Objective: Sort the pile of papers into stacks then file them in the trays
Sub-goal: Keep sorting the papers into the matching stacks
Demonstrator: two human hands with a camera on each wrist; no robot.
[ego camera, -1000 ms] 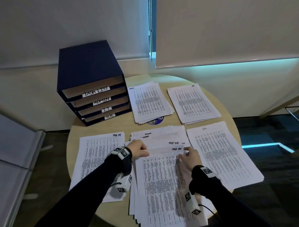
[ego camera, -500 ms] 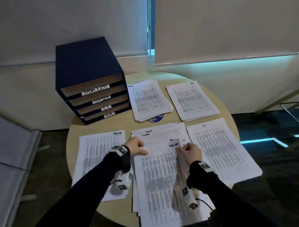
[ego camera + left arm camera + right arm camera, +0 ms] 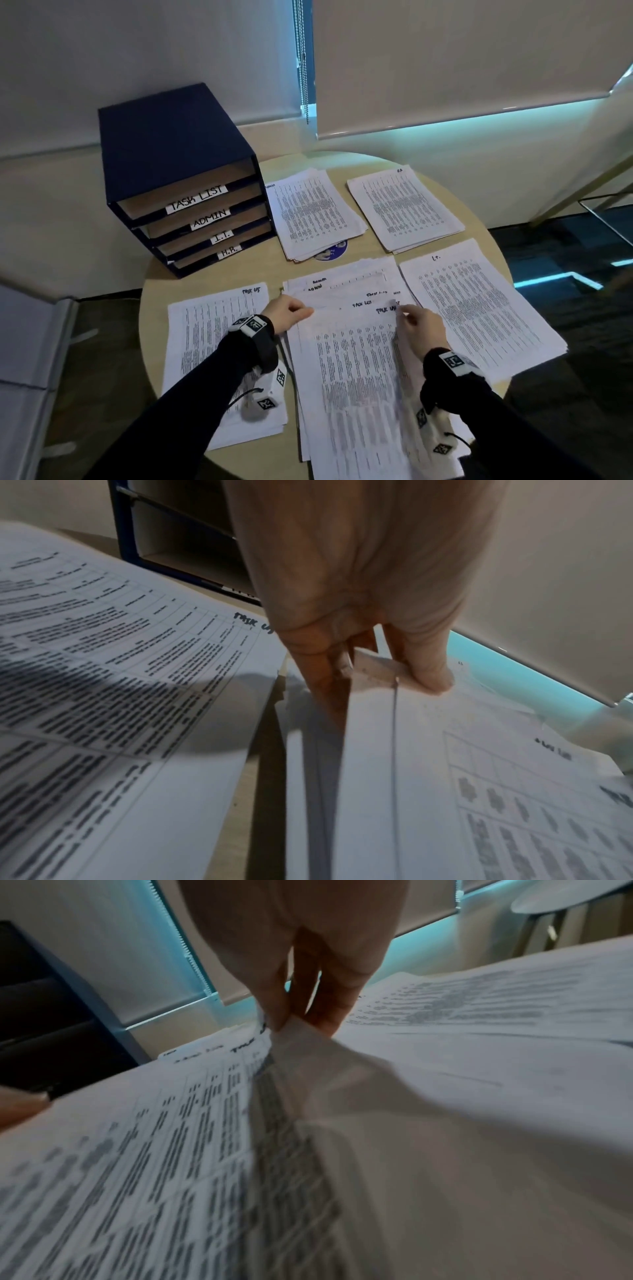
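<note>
The unsorted pile lies fanned in front of me on the round table. Its top sheet is marked TASK LIST. My left hand pinches that sheet's top left corner, thumb above and fingers below. My right hand pinches the top right corner, which is raised and curled off the pile. The sorted task list stack lies just left of my left hand. A dark blue tray unit at the back left has slots labelled TASK LIST, ADMIN, I.T., H.R.
Other sorted stacks: admin beside the trays, another at the back right, and I.T. right of the pile. A blue round sticker peeks from under the admin stack. The table edge is close on both sides.
My right hand went from resting flat on the top sheet to pinching its top right corner and lifting it. My left hand stayed at the top left corner.
</note>
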